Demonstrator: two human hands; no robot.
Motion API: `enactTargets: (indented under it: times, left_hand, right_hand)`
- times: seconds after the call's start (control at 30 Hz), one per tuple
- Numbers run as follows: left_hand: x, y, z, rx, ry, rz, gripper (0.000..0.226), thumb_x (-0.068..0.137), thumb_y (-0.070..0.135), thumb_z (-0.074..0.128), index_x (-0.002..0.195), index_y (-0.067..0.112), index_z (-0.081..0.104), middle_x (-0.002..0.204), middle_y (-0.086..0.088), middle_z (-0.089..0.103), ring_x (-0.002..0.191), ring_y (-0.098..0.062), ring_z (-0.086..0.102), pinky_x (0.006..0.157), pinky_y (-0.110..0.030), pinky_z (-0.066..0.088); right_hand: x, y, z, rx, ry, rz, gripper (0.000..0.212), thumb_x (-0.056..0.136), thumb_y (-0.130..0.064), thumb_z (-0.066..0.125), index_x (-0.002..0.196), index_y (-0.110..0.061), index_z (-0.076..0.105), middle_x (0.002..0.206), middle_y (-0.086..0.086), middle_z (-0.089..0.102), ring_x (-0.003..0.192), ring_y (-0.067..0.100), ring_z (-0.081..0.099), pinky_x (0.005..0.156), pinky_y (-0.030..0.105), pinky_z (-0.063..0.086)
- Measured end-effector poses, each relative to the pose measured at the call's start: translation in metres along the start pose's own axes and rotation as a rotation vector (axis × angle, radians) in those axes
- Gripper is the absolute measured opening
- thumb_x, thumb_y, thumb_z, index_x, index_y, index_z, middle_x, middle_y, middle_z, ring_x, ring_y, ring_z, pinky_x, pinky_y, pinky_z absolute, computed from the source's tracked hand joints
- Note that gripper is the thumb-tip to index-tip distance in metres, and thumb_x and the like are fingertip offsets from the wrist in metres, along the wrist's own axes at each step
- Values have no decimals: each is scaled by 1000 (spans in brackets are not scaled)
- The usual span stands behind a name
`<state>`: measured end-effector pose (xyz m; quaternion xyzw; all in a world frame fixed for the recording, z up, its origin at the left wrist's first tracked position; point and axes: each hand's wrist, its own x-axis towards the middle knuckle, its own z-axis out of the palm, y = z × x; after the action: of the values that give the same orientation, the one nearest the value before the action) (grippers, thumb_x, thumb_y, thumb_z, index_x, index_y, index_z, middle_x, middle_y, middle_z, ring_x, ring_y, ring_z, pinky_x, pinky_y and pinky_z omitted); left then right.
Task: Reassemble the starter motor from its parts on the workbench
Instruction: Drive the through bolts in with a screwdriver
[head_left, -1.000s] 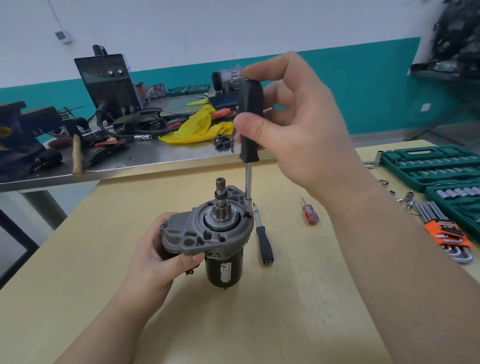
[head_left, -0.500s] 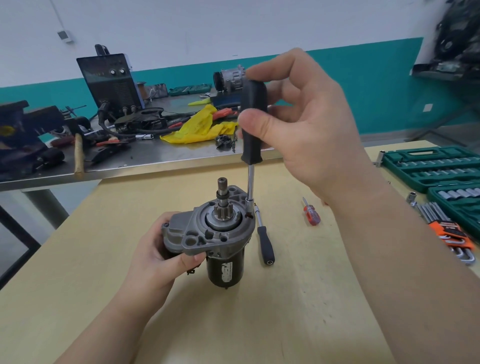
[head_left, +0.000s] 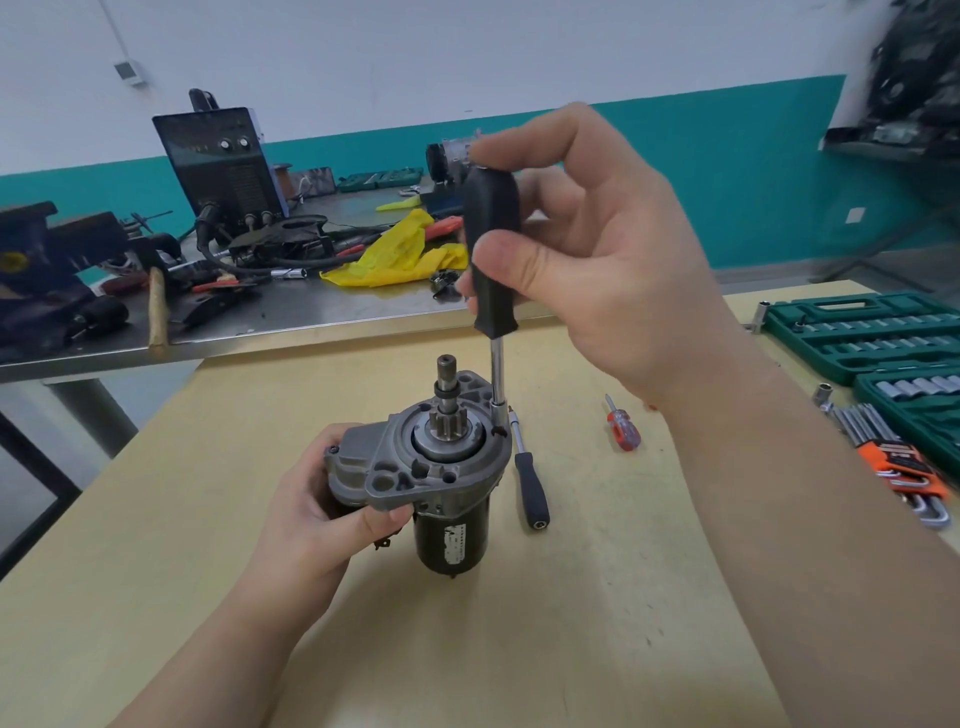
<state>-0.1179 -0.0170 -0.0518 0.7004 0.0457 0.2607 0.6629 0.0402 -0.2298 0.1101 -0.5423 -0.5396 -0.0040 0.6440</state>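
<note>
While gripped upright, starter motor, pinion shaft pointing up.

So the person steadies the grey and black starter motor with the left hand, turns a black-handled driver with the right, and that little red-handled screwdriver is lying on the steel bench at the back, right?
Almost. The left hand does hold the grey and black starter motor, and the right hand grips the black-handled driver. But the head view shows the small red-handled screwdriver lying on the tan wooden table, right of the motor, not on the steel bench.
</note>
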Motion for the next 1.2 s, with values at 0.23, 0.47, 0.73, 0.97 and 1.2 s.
enactTargets:
  times: [0.23,0.47,0.73,0.97,1.2]
  left_hand:
    - [0,-2,-2,10,17,0,78,62,50,102,123,14,68,107,-29,69,84,-33,63,61,-35,54]
    - [0,-2,-3,14,6,0,79,63,49,102,124,13,67,109,-33,67,88,-38,62,65,-38,54]
    - [-1,0,-2,-2,1,1,76,63,48,102,122,14,68,110,-32,68,90,-39,62,66,-39,54]
    - [-1,-1,-1,-21,2,5,75,62,47,103,122,16,69,109,-33,67,87,-36,62,64,-36,54]
    - [0,-1,-1,-12,13,1,76,62,47,103,122,15,69,106,-20,73,83,-26,65,60,-31,53]
  right_hand:
    - [5,12,6,-308,295,10,31,93,-29,81,117,-24,61,90,-10,70,79,6,70,76,30,62]
    - [1,0,-1,50,63,35,27,100,-3,67,120,-19,60,108,16,73,88,29,78,80,52,66]
    - [4,5,8,-341,339,-27,27,93,-26,80,110,-18,61,88,-3,72,74,13,71,72,30,62]
    - [2,0,1,29,125,94,24,102,-2,65,115,-20,56,106,18,74,85,32,79,78,56,66]
    - [2,9,13,-402,399,-24,33,88,-32,86,109,-24,61,81,-5,68,69,10,64,69,31,59]
